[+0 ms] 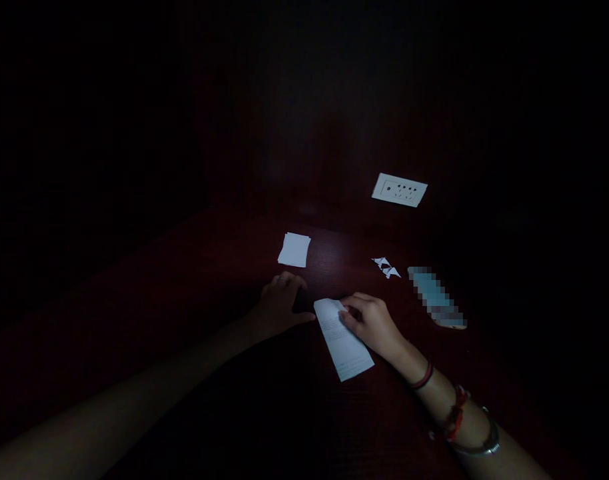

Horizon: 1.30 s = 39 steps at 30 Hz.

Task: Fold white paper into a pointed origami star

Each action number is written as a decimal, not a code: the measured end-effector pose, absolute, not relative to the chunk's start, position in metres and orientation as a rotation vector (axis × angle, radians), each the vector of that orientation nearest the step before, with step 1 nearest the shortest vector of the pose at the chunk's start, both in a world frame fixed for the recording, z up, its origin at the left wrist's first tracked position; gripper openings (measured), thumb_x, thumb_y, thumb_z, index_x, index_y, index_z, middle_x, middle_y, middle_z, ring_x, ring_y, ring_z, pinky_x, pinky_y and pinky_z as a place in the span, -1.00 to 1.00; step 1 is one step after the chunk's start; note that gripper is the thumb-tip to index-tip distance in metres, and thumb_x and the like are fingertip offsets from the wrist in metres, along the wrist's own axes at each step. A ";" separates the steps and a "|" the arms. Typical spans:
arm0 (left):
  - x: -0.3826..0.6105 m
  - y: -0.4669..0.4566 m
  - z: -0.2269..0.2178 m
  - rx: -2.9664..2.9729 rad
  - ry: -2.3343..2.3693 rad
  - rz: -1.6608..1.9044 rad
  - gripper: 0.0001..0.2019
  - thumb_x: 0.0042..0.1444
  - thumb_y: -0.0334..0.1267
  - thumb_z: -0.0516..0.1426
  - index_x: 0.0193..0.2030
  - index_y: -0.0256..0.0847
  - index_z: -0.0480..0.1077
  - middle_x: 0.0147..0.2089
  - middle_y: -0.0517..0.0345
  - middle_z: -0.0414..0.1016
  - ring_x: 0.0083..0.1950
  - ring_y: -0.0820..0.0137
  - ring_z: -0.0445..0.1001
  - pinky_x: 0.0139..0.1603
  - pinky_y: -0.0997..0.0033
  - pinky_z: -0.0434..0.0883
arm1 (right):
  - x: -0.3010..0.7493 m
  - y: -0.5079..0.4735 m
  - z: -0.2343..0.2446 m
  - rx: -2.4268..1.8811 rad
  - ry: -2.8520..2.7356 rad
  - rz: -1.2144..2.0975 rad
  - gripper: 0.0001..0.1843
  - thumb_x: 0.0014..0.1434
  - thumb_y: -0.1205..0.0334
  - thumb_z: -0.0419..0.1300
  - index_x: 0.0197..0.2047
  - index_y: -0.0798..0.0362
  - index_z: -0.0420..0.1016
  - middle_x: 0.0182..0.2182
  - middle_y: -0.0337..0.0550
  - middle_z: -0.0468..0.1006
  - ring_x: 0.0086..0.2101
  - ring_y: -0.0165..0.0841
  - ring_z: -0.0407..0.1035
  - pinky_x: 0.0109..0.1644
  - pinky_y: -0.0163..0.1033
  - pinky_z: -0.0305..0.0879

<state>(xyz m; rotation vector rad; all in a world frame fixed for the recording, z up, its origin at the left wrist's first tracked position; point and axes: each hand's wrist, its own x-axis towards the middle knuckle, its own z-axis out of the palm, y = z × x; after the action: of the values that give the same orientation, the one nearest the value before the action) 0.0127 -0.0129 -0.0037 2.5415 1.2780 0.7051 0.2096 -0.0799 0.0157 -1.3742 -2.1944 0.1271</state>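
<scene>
Wall socket (399, 190), phone (437, 299) (screen pixelated), reddish table (337, 248)

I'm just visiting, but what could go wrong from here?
The sheet might slip or crease: the right hand is on it, while the left hand is open beside it. The uneven pile, just beyond the left hand's fingers, could get nudged. In such dim light, the right hand might also brush the small white shape unnoticed.

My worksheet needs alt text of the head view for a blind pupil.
A person's right hand touches a printed paper strip on a dark red table, the left hand open at its other side. Beyond lie stacked white papers and small folded paper; at right, a pixelated phone-like object; on the wall, a socket.
</scene>
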 end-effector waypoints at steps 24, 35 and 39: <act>0.003 0.000 0.011 2.656 0.418 0.611 -0.88 0.02 -0.39 0.07 -0.35 -0.11 0.41 -0.09 0.19 0.24 0.00 0.38 0.14 0.03 0.37 0.09 | 0.219 -0.095 0.004 -0.912 -2.618 -0.016 -0.71 0.17 0.37 -0.07 -0.08 0.06 0.33 -0.11 -0.14 0.38 -0.07 -0.36 0.19 -0.05 -0.21 0.27; 0.004 -0.007 0.021 2.743 0.285 0.508 -0.79 0.05 -0.45 0.02 -0.24 -0.12 0.39 -0.21 0.17 0.39 -0.13 0.42 0.28 -0.07 0.39 0.21 | 0.217 -0.103 0.008 -0.855 -2.744 -0.301 -0.70 0.16 0.41 -0.06 -0.04 0.15 0.28 -0.11 -0.08 0.39 -0.05 -0.32 0.16 -0.07 -0.22 0.30; 0.002 -0.011 0.026 2.849 0.305 0.458 -0.79 0.07 -0.42 0.01 -0.22 -0.09 0.38 -0.18 0.16 0.40 -0.11 0.38 0.28 -0.06 0.33 0.18 | 0.215 -0.102 0.009 -0.886 -2.725 -0.317 -0.71 0.16 0.39 -0.05 -0.05 0.14 0.30 -0.12 -0.07 0.40 -0.07 -0.34 0.18 -0.09 -0.24 0.31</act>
<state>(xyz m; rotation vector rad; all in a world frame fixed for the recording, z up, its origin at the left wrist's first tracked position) 0.0024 -0.0108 0.0259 2.8495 0.3045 0.4578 0.2154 -0.1019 0.0086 -0.8864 -2.7247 -0.3170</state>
